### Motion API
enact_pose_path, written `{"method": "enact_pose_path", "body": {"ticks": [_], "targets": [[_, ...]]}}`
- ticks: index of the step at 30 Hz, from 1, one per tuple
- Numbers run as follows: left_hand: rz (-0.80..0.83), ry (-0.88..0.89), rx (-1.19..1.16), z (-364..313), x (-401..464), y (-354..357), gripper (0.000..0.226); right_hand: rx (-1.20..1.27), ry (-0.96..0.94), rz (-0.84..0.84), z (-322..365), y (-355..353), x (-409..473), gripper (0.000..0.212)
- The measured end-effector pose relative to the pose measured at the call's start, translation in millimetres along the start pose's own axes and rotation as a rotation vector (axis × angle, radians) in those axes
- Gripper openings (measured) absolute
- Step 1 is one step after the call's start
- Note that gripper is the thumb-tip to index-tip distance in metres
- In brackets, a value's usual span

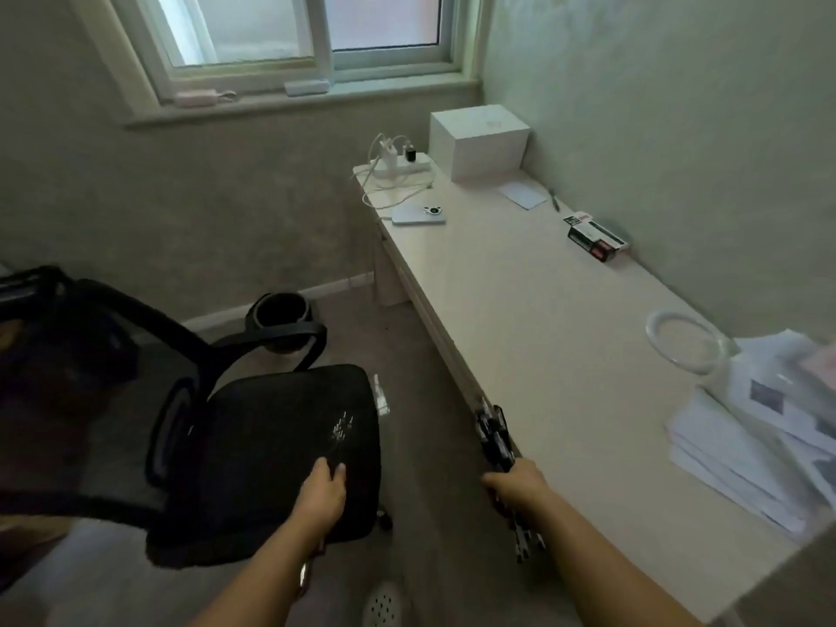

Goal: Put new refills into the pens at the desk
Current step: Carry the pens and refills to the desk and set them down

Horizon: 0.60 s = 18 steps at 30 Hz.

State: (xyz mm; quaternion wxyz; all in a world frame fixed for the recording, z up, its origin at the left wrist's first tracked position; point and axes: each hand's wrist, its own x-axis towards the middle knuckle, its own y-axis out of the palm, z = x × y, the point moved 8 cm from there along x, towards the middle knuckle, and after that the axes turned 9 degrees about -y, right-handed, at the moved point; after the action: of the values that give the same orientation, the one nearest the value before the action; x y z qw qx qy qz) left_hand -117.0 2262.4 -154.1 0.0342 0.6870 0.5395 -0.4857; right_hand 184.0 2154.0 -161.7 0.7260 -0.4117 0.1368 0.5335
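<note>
My right hand [515,486] grips a bundle of black pens [495,438] just off the front edge of the white desk [534,319]; the pens stick out above and below my fist. My left hand [322,491] is curled round a bunch of thin refills [342,428] held over the seat of the black office chair [271,445]. Only the refills' pale tips show against the dark seat. A black, red and white carton [597,239] lies near the wall on the desk.
On the desk are a white box [479,142], a power strip with chargers [398,165], a flat white device [418,215], a glass bowl [687,341] and stacked papers [760,441]. A black bin [282,316] and a clear packet [382,395] are on the carpet.
</note>
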Motion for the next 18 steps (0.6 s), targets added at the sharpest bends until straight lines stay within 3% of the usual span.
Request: {"method": "enact_pose_path", "body": {"ticks": [6, 9, 18], "targets": [[0.025, 0.084, 0.193, -95, 63, 15, 0.020, 0.164, 0.041, -0.141, 23, -40, 38, 0.013], [0.067, 0.133, 0.263, -140, 83, 44, 0.034, 0.209, 0.081, -0.199, 26, -63, 63, 0.017], [0.105, 0.214, 0.348, -247, 125, 109, 0.019, 0.342, 0.113, -0.299, 42, -134, 150, 0.007]]}}
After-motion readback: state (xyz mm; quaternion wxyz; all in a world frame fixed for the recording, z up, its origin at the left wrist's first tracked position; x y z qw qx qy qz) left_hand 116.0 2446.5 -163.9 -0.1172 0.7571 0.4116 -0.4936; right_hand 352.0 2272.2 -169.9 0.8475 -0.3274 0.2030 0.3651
